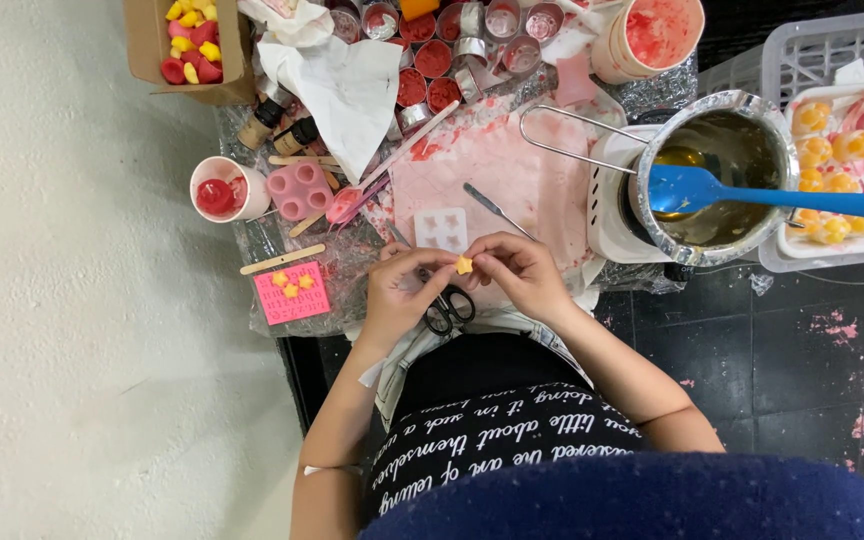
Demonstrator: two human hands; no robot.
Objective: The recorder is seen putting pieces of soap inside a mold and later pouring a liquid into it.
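Yellow star-shaped wax piece [464,265] pinched between fingertips of left hand [404,290] and right hand [519,272], near the table's near edge, just above black-handled scissors [446,305]. Small translucent mould [441,228], possibly silicone, just beyond; pink rectangular mould [293,293] with more yellow pieces off to the left. Steel melting pot [717,175] with blue spatula [752,192] far right.

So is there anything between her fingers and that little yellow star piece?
No. Both the left hand and right hand already pinch the small yellow star piece directly at the fingertips, above the black scissors.
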